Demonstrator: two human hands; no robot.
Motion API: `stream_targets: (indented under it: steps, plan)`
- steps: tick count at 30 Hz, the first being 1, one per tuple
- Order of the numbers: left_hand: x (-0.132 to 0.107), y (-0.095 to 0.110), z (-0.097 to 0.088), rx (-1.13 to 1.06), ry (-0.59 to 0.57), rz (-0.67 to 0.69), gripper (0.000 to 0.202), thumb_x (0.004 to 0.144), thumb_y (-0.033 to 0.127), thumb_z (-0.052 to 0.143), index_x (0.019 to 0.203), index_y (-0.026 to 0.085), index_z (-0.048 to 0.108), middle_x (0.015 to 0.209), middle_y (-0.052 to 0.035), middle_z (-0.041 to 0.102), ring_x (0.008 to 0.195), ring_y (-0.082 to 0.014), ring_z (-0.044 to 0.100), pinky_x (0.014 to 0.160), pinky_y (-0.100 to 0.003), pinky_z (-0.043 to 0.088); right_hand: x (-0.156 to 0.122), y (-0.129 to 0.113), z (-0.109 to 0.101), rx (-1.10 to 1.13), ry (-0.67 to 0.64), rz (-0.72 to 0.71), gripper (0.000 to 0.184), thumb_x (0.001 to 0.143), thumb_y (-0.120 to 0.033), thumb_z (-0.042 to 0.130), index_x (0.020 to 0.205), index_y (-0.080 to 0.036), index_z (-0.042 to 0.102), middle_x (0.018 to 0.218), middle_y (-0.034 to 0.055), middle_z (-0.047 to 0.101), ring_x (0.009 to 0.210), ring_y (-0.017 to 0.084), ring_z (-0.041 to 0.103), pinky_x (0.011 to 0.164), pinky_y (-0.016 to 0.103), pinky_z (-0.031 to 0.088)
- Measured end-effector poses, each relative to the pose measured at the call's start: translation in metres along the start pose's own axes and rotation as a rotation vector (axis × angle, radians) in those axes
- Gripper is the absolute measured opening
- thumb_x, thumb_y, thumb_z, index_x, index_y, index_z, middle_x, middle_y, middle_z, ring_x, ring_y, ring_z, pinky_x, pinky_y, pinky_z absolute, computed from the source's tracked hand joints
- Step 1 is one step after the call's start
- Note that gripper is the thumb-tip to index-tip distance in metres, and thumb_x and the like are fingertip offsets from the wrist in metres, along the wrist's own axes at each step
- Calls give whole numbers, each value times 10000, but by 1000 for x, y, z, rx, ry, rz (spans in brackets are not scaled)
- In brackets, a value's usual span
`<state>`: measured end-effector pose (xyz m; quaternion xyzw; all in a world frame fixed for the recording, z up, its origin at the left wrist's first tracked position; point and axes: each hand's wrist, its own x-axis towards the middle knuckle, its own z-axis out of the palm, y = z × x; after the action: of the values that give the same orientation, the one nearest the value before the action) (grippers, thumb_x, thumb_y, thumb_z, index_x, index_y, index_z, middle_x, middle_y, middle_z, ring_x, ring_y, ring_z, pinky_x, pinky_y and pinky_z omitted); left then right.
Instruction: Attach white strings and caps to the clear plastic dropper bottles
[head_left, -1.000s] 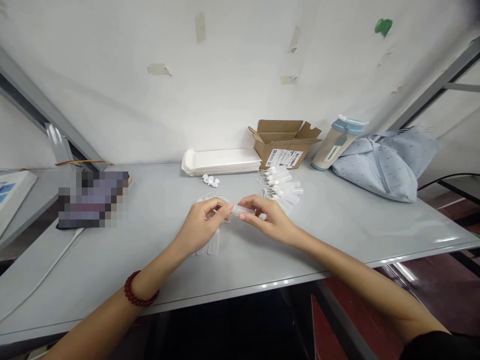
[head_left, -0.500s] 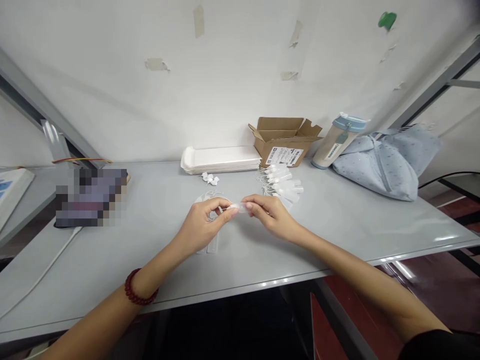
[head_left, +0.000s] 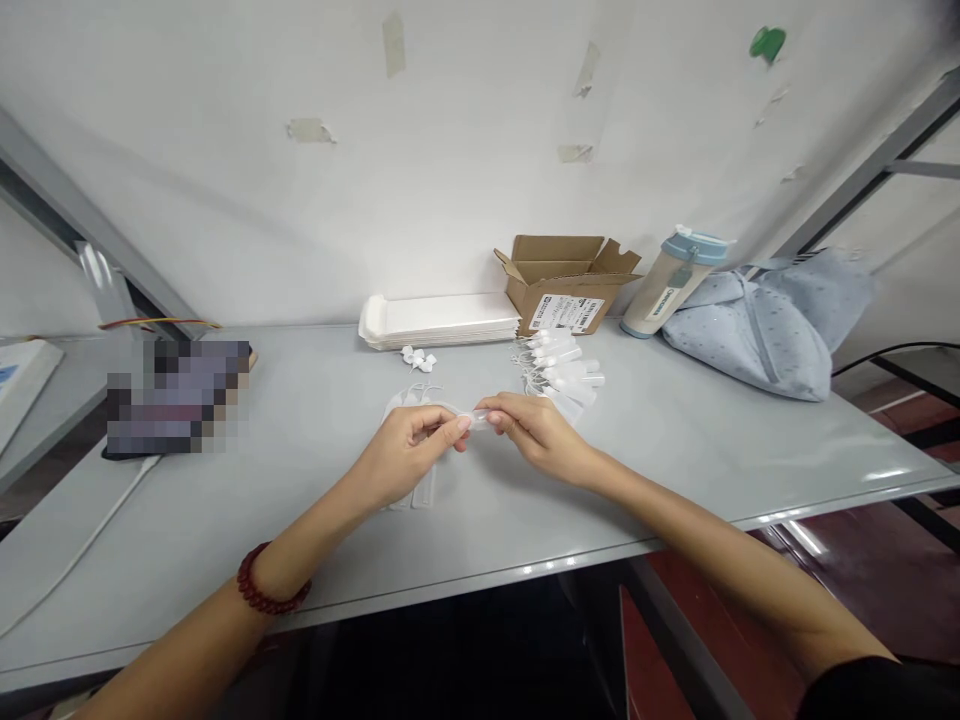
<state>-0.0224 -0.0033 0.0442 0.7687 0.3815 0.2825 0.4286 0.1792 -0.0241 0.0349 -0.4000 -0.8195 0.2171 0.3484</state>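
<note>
Between the fingertips of both hands is a small translucent plastic piece (head_left: pixel 480 418), mostly covered by the fingers. My left hand (head_left: pixel 416 445) pinches its left end and my right hand (head_left: pixel 536 430) its right end. Under and behind my left hand lie several clear flat plastic pieces (head_left: pixel 424 487) with thin white loops, partly hidden. To the right, behind my right hand, several whitish translucent tags (head_left: pixel 566 370) with thin loops lie in a fanned pile. A few small white plastic parts (head_left: pixel 418 358) sit behind my left hand.
Along the wall stand a stack of white envelopes (head_left: pixel 446 318), an open cardboard box (head_left: pixel 566 295), a leaning bottle (head_left: pixel 673 285) with a blue lid and a light-blue fabric bag (head_left: pixel 754 335). At the left a blurred-out device (head_left: pixel 176 400) lies with a white cable (head_left: pixel 82 550).
Both hands stay together on the small plastic piece, with slight shifts of the fingers. The whole view has moved a little.
</note>
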Motion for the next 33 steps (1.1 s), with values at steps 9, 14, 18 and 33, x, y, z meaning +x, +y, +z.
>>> stream_targets:
  steps: [9, 14, 18, 33]
  plan:
    - [-2, -12, 6, 479, 139, 582, 125, 917, 183, 476, 842, 156, 572, 758, -54, 608, 803, -197, 498, 717, -326, 445, 3, 1, -5, 281, -130, 256, 413, 965, -434, 343, 662, -172, 445, 593, -42, 373, 542, 91, 352, 562, 242, 306]
    - [2, -15, 6, 547, 161, 625, 109, 916, 161, 478, 871, 142, 575, 782, -72, 626, 811, -203, 499, 715, -330, 456, 7, 5, -6, 361, -139, 311, 446, 951, -475, 344, 644, -171, 453, 556, -53, 339, 502, 85, 313, 522, 242, 275]
    - [9, -20, -8, 507, 225, 498, 161, 920, 210, 472, 844, 166, 607, 771, -47, 658, 800, -190, 527, 713, -310, 465, 13, 26, -23, 115, 126, 222, 442, 927, -493, 377, 689, -157, 538, 625, -8, 458, 593, 117, 435, 589, 255, 342]
    - [46, -65, -56, 639, 290, 56, 316, 830, 314, 439, 943, 188, 705, 963, -69, 710, 918, -260, 594, 792, -380, 479, 8, 109, -91, -500, 374, 390, 265, 807, -331, 561, 933, -151, 709, 934, 109, 718, 828, 246, 622, 731, 356, 464]
